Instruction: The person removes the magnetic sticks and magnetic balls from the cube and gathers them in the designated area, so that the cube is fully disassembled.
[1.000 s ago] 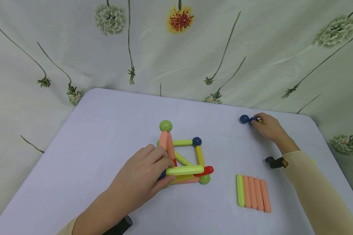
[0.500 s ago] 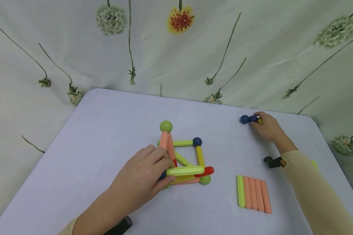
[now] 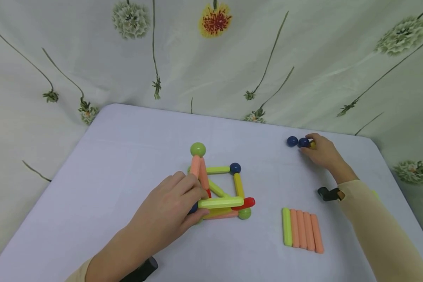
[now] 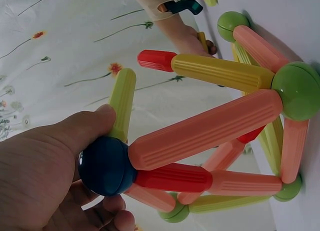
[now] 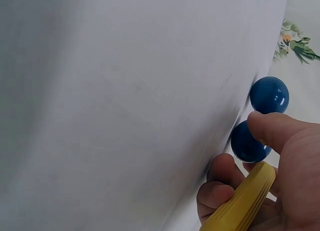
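My left hand (image 3: 170, 201) grips a dark blue ball (image 4: 102, 166) at a raised corner of a frame built from magnetic sticks and balls. Salmon, red and lime sticks meet at that ball; a salmon stick (image 4: 210, 128) runs from it to a green ball (image 4: 299, 91). Another green ball (image 3: 198, 149) tops two leaning salmon sticks. Near the far right edge my right hand (image 3: 323, 153) pinches a blue ball (image 5: 247, 143) by thumb and finger. A yellow stick (image 5: 241, 203) is held within the same hand's curled fingers. Beside it sits a second blue ball (image 5: 270, 95).
One lime stick (image 3: 287, 227) and several salmon sticks (image 3: 303, 230) lie side by side at the right front of the white table (image 3: 127, 149). A lime piece (image 3: 375, 193) shows partly behind the right sleeve. A floral cloth (image 3: 183, 58) hangs behind the table.
Both hands stay almost in place; the whole view shifts very slightly. The blue balls and the stick frame show no clear movement.
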The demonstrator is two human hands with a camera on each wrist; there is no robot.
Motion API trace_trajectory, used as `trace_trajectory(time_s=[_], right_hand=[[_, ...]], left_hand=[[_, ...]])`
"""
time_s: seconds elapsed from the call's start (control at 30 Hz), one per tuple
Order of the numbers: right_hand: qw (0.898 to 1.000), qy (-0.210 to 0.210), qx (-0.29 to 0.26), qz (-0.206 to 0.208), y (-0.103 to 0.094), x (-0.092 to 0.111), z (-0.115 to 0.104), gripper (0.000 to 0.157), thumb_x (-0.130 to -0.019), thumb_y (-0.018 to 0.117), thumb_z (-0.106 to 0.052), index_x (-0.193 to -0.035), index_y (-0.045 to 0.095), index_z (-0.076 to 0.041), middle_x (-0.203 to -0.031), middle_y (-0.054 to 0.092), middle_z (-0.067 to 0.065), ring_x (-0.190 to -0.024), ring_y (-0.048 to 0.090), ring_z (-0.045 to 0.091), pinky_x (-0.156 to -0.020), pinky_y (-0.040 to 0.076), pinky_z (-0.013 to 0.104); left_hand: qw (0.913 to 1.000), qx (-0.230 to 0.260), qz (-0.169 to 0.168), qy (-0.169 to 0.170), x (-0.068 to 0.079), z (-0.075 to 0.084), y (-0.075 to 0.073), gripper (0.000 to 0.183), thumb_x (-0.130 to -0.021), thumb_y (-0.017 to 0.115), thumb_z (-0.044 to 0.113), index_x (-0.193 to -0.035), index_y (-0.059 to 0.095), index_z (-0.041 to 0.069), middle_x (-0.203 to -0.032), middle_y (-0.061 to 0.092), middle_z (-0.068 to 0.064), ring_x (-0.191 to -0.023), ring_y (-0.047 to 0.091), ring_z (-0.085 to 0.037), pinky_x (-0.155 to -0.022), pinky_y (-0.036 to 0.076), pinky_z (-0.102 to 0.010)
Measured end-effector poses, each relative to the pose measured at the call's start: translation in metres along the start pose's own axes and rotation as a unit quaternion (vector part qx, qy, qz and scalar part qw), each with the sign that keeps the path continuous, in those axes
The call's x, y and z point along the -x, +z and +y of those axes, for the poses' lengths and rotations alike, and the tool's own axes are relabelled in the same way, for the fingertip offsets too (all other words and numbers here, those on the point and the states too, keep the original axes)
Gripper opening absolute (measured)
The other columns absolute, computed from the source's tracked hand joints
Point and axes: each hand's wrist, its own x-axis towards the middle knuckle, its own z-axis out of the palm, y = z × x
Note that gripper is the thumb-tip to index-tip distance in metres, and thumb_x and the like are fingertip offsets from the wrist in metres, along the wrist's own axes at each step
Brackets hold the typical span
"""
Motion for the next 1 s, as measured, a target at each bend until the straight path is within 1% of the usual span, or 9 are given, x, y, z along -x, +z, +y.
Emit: trace_trajectory(time_s=[0.27,0.43,0.5,0.6,0.7,0.77,0.83,0.93,1.0], right_hand=[[1.000,0.024,-0.012,0.012,-0.007,0.012,0.006,0.068,-0.096,0.055,-0.031,-0.147,0.028,0.005,-0.135,0.039,0.034,-0.114,0.042,0.046,-0.095,0.037,0.063],[0.997,0.048,-0.035,0.040,-0.014,0.031,0.010,0.060,-0.096,0.039,-0.023,-0.145,0.026,0.009,-0.128,0.042,0.034,-0.105,0.045,0.043,-0.084,0.042,0.057],[0.997,0.051,-0.048,0.030,-0.017,0.046,0.010,0.056,-0.097,0.032,-0.021,-0.143,0.027,0.010,-0.127,0.042,0.033,-0.103,0.046,0.042,-0.080,0.043,0.054],[0.998,0.037,-0.057,-0.013,-0.017,0.073,0.009,0.050,-0.100,0.029,-0.019,-0.141,0.029,0.011,-0.130,0.040,0.035,-0.105,0.046,0.042,-0.080,0.044,0.052],[0.998,0.021,-0.036,-0.049,-0.010,0.104,0.007,0.046,-0.102,0.035,-0.017,-0.140,0.035,0.010,-0.136,0.037,0.037,-0.108,0.045,0.043,-0.082,0.045,0.053],[0.998,0.012,-0.010,-0.056,-0.005,0.127,0.006,0.044,-0.101,0.041,-0.015,-0.139,0.041,0.008,-0.135,0.041,0.036,-0.108,0.048,0.043,-0.083,0.048,0.054],[0.998,0.014,0.016,-0.061,0.003,0.148,0.006,0.043,-0.098,0.049,-0.014,-0.136,0.047,0.006,-0.130,0.048,0.033,-0.102,0.051,0.040,-0.080,0.050,0.052],[0.997,0.027,0.025,-0.073,0.012,0.172,0.008,0.044,-0.093,0.059,-0.014,-0.133,0.053,0.004,-0.114,0.058,0.024,-0.091,0.055,0.032,-0.072,0.053,0.044],[0.996,0.038,0.018,-0.076,0.017,0.182,0.008,0.046,-0.090,0.066,-0.018,-0.130,0.055,0.003,-0.104,0.061,0.017,-0.085,0.054,0.026,-0.067,0.053,0.039]], left_hand=[[1.0000,0.004,0.003,0.007,-0.001,0.002,0.001,0.025,-0.077,0.084,0.025,-0.091,0.065,0.014,-0.091,0.049,0.007,-0.077,0.040,-0.011,-0.066,0.038,-0.025],[0.9999,0.006,0.009,0.010,-0.002,0.003,0.002,0.026,-0.077,0.084,0.024,-0.091,0.065,0.014,-0.091,0.049,0.007,-0.077,0.040,-0.012,-0.067,0.038,-0.026],[0.9999,0.007,0.007,0.010,-0.003,0.003,0.003,0.025,-0.077,0.084,0.024,-0.091,0.065,0.013,-0.091,0.049,0.007,-0.077,0.040,-0.011,-0.067,0.038,-0.026],[1.0000,0.002,0.003,0.008,-0.003,0.002,0.003,0.025,-0.078,0.083,0.024,-0.092,0.065,0.013,-0.091,0.049,0.006,-0.077,0.040,-0.012,-0.067,0.038,-0.026],[1.0000,-0.004,-0.003,-0.002,-0.001,0.000,0.003,0.024,-0.078,0.083,0.024,-0.092,0.065,0.014,-0.091,0.047,0.007,-0.077,0.039,-0.011,-0.067,0.037,-0.025],[1.0000,-0.006,-0.005,-0.006,-0.001,0.000,0.002,0.024,-0.079,0.083,0.025,-0.092,0.066,0.015,-0.090,0.047,0.008,-0.077,0.038,-0.011,-0.066,0.036,-0.025],[0.9999,-0.006,-0.006,-0.008,-0.001,0.000,0.002,0.024,-0.079,0.083,0.025,-0.092,0.065,0.016,-0.090,0.046,0.008,-0.077,0.038,-0.011,-0.066,0.036,-0.024],[1.0000,-0.002,-0.002,-0.004,-0.002,0.000,0.002,0.024,-0.078,0.083,0.024,-0.092,0.066,0.016,-0.091,0.046,0.008,-0.076,0.038,-0.010,-0.065,0.036,-0.024],[1.0000,0.000,0.004,-0.001,-0.002,0.000,0.002,0.024,-0.078,0.083,0.024,-0.092,0.066,0.016,-0.090,0.046,0.009,-0.076,0.038,-0.010,-0.065,0.036,-0.024]])
